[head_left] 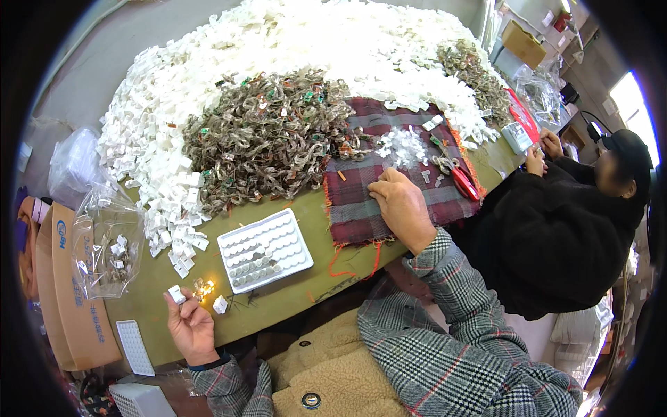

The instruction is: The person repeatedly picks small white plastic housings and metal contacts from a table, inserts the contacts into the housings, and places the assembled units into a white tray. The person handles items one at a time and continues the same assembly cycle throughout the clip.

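A green-topped table (288,297) fills the middle, its near edge slanting from 7 o'clock up toward 3. A plain grey surface (90,73) lies at 10 o'clock, whether wall or floor is unclear, with a pale pipe or cord (67,52) along it. A bright window (640,104) glares between 2 and 3 o'clock, set in a drab grey wall (599,78). One cardboard box (524,43) sits between 1 and 2 o'clock; a larger carton (82,316) stands near 8.

The plaid cloth (358,217) looks matt and woven, the tray (303,263) smooth plastic, the bag (104,240) glossy plastic.
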Tool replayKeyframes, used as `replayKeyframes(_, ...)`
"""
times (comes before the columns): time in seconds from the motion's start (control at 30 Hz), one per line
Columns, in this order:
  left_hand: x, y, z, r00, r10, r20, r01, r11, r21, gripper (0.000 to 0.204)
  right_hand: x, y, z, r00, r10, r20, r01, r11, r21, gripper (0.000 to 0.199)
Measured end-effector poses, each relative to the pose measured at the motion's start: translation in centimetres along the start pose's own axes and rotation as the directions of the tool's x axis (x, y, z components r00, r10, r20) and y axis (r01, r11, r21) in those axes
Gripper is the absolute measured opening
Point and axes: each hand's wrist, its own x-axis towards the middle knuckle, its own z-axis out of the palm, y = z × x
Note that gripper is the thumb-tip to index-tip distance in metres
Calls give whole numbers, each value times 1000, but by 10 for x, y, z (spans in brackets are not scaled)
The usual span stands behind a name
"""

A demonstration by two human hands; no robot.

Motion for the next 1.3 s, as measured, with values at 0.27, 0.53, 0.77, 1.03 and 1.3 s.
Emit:
replayKeyframes(0.27,-8,-23,11,994,52,91,-61,992,107,26,5,-51,-21,996,25,-90,-12,989,146,7)
replayKeyframes(0.53,-26,-28,32,978,140,152,-182,933,310,22,-15,-225,40,857,-492,152,265,674,689,22)
replayKeyframes(0.77,-33,-19,31,977,74,202,-133,946,295,19,-5,-262,77,806,-591,27,425,611,668,40)
replayKeyframes(1.03,-27,-14,27,985,17,169,-76,934,350,18,2,-259,75,707,-705,54,538,586,606,55)
replayKeyframes(1.3,-29,-12,29,982,-3,187,-59,944,326,18,2,-259,77,725,-687,48,522,594,612,57)
